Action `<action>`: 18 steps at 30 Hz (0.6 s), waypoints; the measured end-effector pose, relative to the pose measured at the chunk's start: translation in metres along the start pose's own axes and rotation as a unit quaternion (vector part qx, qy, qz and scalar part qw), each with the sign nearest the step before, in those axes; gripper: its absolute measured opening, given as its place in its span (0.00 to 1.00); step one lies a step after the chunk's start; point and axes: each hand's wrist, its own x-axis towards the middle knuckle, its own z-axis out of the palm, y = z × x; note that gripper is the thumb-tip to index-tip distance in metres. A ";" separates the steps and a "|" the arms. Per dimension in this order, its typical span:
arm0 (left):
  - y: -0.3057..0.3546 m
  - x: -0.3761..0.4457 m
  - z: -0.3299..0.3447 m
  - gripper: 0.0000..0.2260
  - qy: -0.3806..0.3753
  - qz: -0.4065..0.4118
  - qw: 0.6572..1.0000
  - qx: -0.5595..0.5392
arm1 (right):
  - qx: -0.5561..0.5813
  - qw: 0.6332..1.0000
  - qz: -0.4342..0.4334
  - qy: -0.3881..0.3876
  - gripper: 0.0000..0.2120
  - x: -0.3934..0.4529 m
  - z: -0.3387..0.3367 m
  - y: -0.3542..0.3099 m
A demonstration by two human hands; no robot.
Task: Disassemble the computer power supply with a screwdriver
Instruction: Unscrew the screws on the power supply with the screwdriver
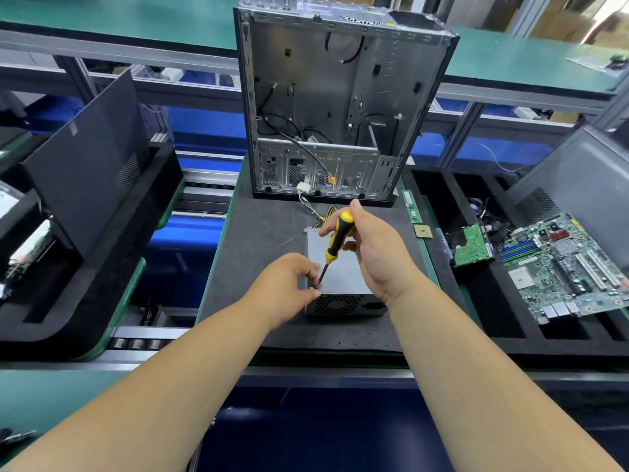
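Note:
A grey metal power supply (343, 274) lies on the dark mat, its fan grille facing me and its cable bundle (318, 211) trailing toward the case. My right hand (371, 247) grips the handle of a yellow-and-black screwdriver (335, 241), held steeply tilted. The tip meets the supply's top near its front left corner. My left hand (289, 287) sits at that corner, its fingertips pinching the screwdriver shaft close to the tip. The screw itself is hidden by the fingers.
An emptied computer case (340, 97) stands upright behind the supply. To the right lie a RAM stick (412, 206), a CPU (423, 230), a hard drive (471, 245) and a motherboard (565, 267) in a black tray. A black side panel (88, 161) leans at left.

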 end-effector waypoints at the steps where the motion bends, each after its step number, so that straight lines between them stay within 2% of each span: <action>1: 0.001 0.000 0.000 0.09 -0.001 -0.003 1.000 0.002 | 0.016 1.000 -0.001 -0.002 0.24 -0.001 0.000 0.001; 7: 0.003 0.002 -0.002 0.08 -0.001 -0.006 1.000 0.017 | 0.114 0.992 -0.032 0.029 0.25 -0.004 -0.006 0.001; 12: 0.006 0.004 -0.003 0.07 0.016 -0.016 1.000 0.008 | 0.262 0.961 -0.063 0.068 0.28 -0.001 -0.023 -0.009; 15: 0.019 0.006 -0.003 0.08 0.036 -0.037 0.994 -0.098 | 0.280 0.954 -0.091 0.055 0.27 -0.001 -0.042 -0.017; 18: 0.043 0.010 -0.001 0.07 0.025 -0.048 0.973 -0.224 | 0.217 0.970 -0.091 0.064 0.11 -0.005 -0.058 -0.020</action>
